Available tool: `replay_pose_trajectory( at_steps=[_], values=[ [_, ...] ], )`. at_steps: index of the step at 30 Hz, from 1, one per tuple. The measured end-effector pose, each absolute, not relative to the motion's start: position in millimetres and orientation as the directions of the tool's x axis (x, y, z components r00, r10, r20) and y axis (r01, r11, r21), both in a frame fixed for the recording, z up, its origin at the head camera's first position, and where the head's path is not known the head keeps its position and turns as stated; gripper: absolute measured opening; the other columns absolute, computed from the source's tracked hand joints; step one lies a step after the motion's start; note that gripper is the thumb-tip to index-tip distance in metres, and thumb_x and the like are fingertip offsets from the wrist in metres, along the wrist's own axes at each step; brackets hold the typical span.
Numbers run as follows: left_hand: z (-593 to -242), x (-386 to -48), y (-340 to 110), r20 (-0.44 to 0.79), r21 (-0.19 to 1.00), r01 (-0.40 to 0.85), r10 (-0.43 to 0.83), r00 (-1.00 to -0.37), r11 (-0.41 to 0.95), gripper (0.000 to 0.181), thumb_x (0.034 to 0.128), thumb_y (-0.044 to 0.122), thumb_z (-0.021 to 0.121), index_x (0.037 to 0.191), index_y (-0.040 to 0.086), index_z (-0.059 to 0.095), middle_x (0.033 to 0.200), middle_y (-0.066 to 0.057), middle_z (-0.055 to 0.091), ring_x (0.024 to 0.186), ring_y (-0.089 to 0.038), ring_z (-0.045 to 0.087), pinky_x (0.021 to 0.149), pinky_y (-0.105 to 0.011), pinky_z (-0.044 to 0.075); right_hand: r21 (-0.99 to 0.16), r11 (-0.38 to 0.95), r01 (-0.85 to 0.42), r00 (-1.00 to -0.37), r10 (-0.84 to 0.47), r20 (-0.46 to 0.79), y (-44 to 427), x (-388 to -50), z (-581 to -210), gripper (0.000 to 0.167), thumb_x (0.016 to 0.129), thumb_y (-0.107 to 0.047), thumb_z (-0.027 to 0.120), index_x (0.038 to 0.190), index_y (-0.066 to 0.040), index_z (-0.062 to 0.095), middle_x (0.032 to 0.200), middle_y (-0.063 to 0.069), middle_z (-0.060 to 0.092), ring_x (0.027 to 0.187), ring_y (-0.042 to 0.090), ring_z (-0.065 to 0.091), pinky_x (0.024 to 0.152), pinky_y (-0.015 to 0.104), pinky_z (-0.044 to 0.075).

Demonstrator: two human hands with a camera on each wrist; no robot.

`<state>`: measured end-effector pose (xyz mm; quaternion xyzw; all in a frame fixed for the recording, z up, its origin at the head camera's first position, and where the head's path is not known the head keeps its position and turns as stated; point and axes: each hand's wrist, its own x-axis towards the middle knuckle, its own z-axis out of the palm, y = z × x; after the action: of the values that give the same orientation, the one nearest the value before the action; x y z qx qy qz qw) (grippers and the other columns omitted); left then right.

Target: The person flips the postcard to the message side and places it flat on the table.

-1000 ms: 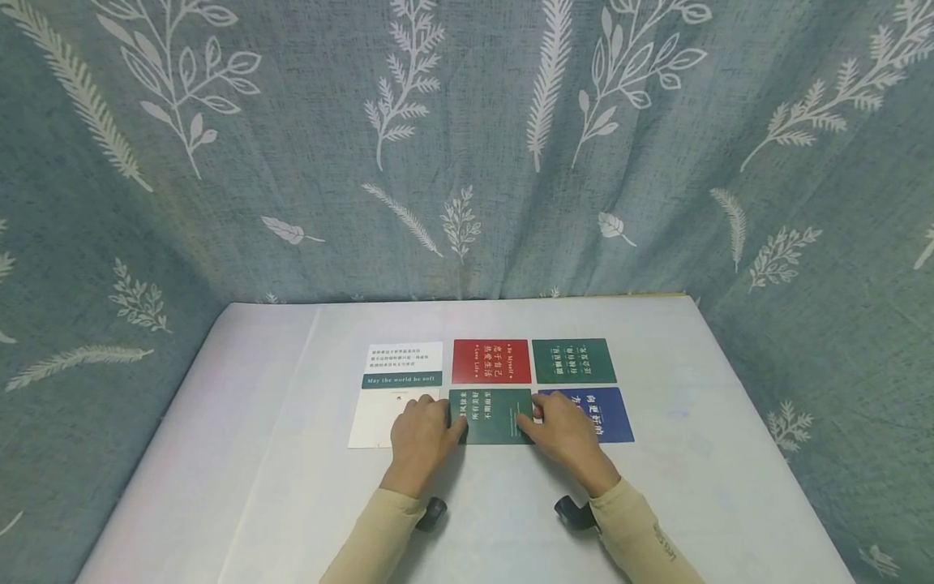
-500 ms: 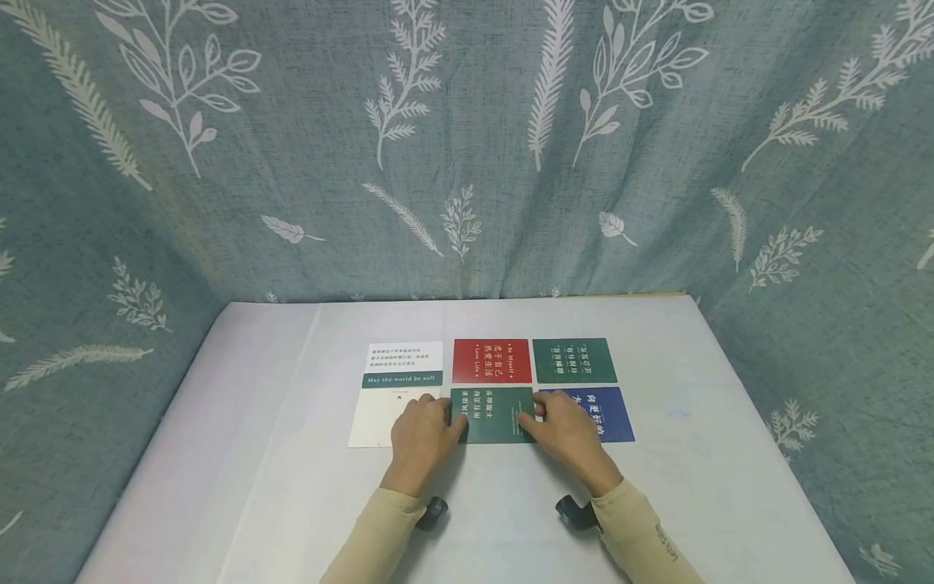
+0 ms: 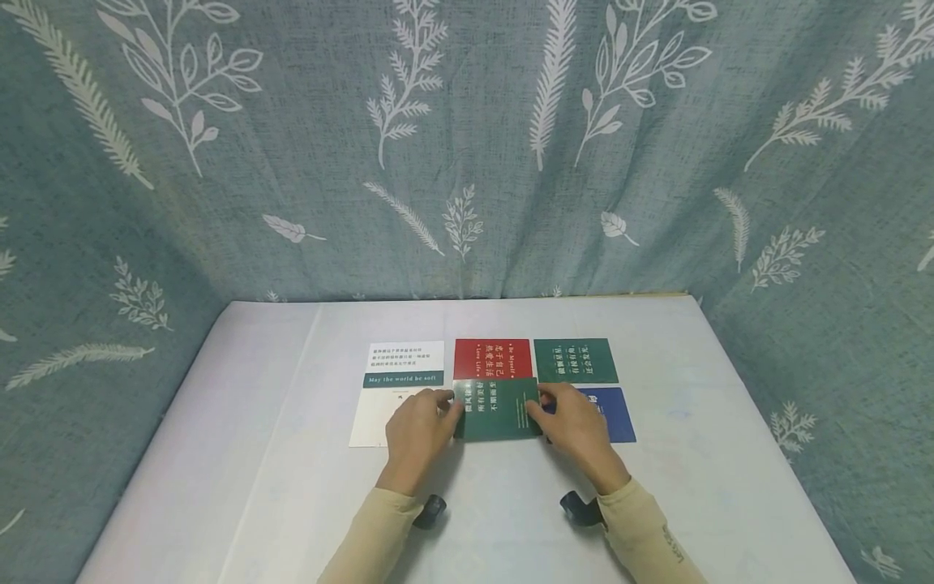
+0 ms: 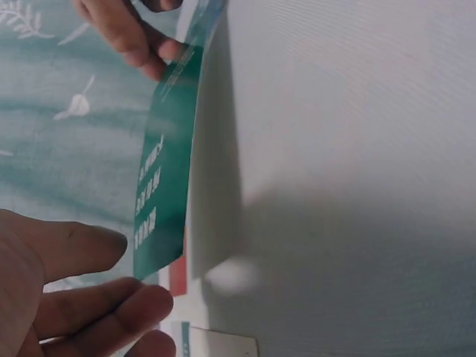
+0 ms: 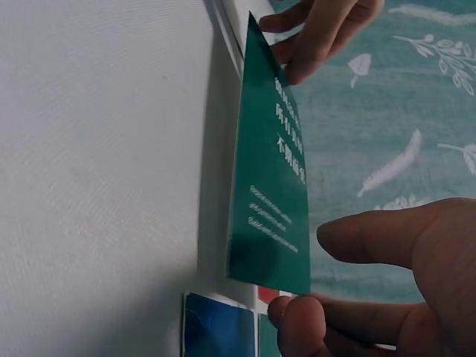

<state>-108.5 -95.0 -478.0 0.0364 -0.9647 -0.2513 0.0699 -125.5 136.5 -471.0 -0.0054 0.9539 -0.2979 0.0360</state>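
Observation:
A green card with white printed characters (image 3: 502,422) is held up off the table between both hands, tilted, in the head view. My left hand (image 3: 416,431) pinches its left edge. The right hand (image 3: 581,428) pinches the right edge. Seen from the left wrist, the card (image 4: 169,171) stands at a slant above its shadow. The right wrist view has the same card (image 5: 269,186) with its lower edge apart from the white surface. It covers the lower part of a red card (image 3: 492,357) behind it in the head view.
A white card with a teal band (image 3: 404,361) and a cream card (image 3: 370,418) lie at left. Another green card (image 3: 575,361) and a blue card (image 3: 620,415) lie at right. The white table (image 3: 292,503) meets a patterned curtain (image 3: 321,268).
Both hands have raised the green card from its flat place in the front row. It is now tilted and overlaps the red card in the head view.

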Motion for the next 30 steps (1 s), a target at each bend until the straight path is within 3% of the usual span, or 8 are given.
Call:
replay_pose_trajectory(
  at_steps=[5,12,22,30],
  values=[
    [-475,-108,-96,0.09,0.551,-0.05,-0.119,-0.989,0.833,0.031,0.0913,0.036,0.069,0.114,0.015,0.077,0.09,0.007,0.076,0.082,-0.017,0.068,0.059,-0.033,0.048,-0.608,0.794,0.008,-0.999,-0.017,-0.034,139,-126,-471,0.045,0.091,-0.036,0.072,0.13,-0.013,0.069,0.102,-0.003,0.069,0.085,0.017,0.059,0.071,0.039,0.048],
    [-476,-107,-98,0.086,0.603,-0.051,-0.129,-0.988,0.796,0.029,0.0905,0.032,0.068,0.112,0.014,0.077,0.086,0.007,0.075,0.075,-0.012,0.066,0.057,-0.031,0.047,-0.706,0.708,0.021,-1.0,0.003,-0.027,144,-124,-473,0.038,0.093,-0.028,0.069,0.128,-0.014,0.068,0.089,-0.004,0.071,0.062,0.01,0.057,0.055,0.032,0.043],
    [-480,-107,-101,0.088,0.644,-0.043,-0.129,-0.988,0.764,0.024,0.0897,0.026,0.072,0.111,0.016,0.075,0.085,0.006,0.075,0.071,-0.011,0.065,0.056,-0.031,0.047,-0.724,0.69,-0.009,-1.0,-0.007,0.006,147,-124,-478,0.031,0.091,-0.018,0.068,0.121,-0.011,0.069,0.087,-0.003,0.073,0.06,0.009,0.057,0.056,0.031,0.045],
    [-481,-106,-102,0.09,0.664,-0.033,-0.124,-0.988,0.747,0.024,0.09,0.027,0.076,0.112,0.016,0.073,0.083,0.006,0.074,0.068,-0.008,0.064,0.055,-0.029,0.046,-0.738,0.675,0.008,-1.0,0.0,-0.012,148,-124,-478,0.033,0.091,-0.02,0.071,0.123,-0.012,0.068,0.089,-0.005,0.072,0.062,0.008,0.058,0.057,0.031,0.045]
  ],
)
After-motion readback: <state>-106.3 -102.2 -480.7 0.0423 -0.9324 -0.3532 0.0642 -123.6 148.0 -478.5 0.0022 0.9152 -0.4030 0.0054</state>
